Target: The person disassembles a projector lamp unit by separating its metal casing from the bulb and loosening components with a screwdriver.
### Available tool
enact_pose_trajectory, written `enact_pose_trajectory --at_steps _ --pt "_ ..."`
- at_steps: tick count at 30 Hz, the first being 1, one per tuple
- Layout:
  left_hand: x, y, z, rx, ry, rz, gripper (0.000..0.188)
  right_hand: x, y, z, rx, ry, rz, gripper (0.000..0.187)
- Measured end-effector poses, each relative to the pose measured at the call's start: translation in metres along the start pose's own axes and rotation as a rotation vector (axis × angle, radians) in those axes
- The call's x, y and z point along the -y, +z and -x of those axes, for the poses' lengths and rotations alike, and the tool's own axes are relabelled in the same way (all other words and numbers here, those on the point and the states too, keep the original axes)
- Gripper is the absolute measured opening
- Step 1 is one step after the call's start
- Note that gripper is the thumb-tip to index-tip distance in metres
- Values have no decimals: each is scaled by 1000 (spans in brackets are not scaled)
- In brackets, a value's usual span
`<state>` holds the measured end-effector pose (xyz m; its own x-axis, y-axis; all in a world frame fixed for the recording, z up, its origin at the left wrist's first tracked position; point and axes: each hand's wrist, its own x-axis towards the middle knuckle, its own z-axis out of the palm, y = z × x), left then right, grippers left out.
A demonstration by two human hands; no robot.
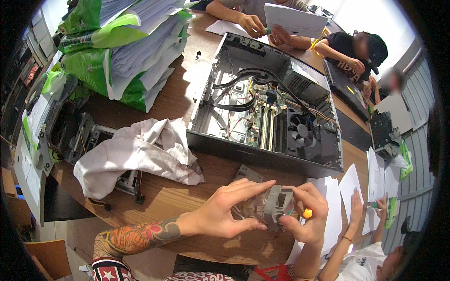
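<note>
My left hand (229, 208) and my right hand (307, 213) hold a small grey boxy part (274, 206) between them, low over the near side of the table. The left fingers stretch along its top with the thumb below. The right fingers and thumb close on its other end. A yellow-orange knob (307, 213) pokes out between my right fingers; the rest of it is hidden. Just beyond my hands lies a flat grey metal piece (248, 173). Farther off, an opened computer case (258, 153) shows its fan (300, 129), cables and boards.
A white cloth (140, 154) covers part of a metal frame (93, 138) at left, with cable connectors (101, 203) nearby. Paper stacks in green wrappers (89, 70) rise at the back left. White sheets (330, 215) lie at right. Several other people work around the table, one's hand (356, 206) close by.
</note>
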<state>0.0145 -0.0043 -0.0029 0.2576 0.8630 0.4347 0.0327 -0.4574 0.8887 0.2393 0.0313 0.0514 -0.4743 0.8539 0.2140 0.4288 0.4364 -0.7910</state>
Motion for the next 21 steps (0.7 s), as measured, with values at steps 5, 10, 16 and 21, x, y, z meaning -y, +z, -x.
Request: enact_pose_trajectory --at_steps 5,10,16,21 --pt "1 1 0 3 -20 5 83 0 -2 -1 4 -51 32 60" --pt "2 0 1 7 -19 6 84 -1 -3 -1 10 -37 20 61" --pt "2 0 -1 22 -21 17 84 -2 -7 1 6 39 -36 63" --pt "2 0 1 18 -15 -1 83 -3 -4 -1 10 -28 6 64"
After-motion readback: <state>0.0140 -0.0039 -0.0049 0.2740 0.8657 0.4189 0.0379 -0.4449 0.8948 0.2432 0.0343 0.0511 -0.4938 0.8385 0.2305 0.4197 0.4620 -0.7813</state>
